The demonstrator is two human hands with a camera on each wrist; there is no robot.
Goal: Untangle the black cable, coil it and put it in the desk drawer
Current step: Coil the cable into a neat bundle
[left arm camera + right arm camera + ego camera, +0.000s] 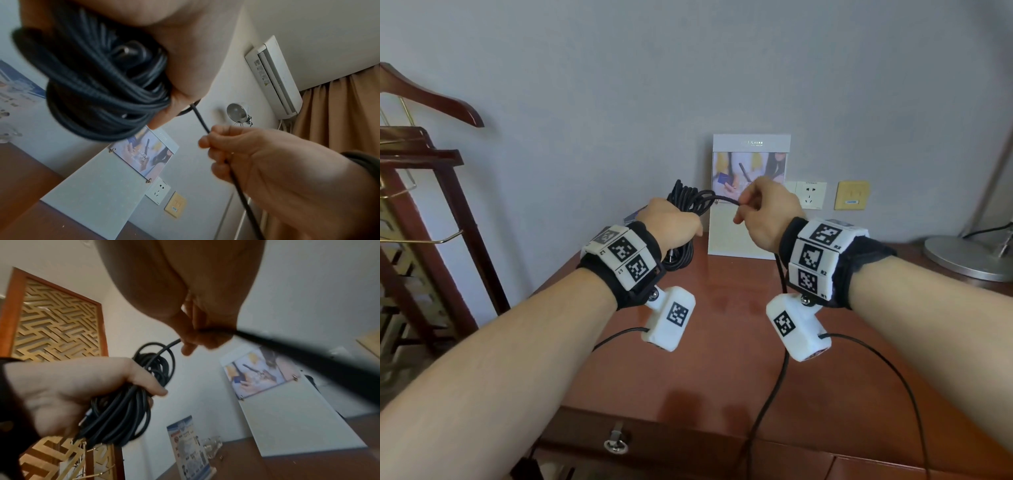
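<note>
Above the brown desk [715, 363], my left hand [671, 224] grips a bundle of black cable [690, 200] wound into several loops. The same coil [98, 97] fills the left wrist view, with a plug end tucked inside it. A short strand runs from the coil to my right hand [763, 212], which pinches it between curled fingers [216, 142]. From the right hand the loose cable tail [774, 394] hangs down past the desk's front edge. The drawer front [654, 442] with a metal ring pull [616, 443] is shut.
A white sign stand [748, 205] leans against the wall behind my hands, with wall sockets [810, 195] to its right. A lamp base [969, 257] sits at the desk's right end. A wooden valet rack [424, 192] stands left of the desk. Wrist-camera cables trail below both arms.
</note>
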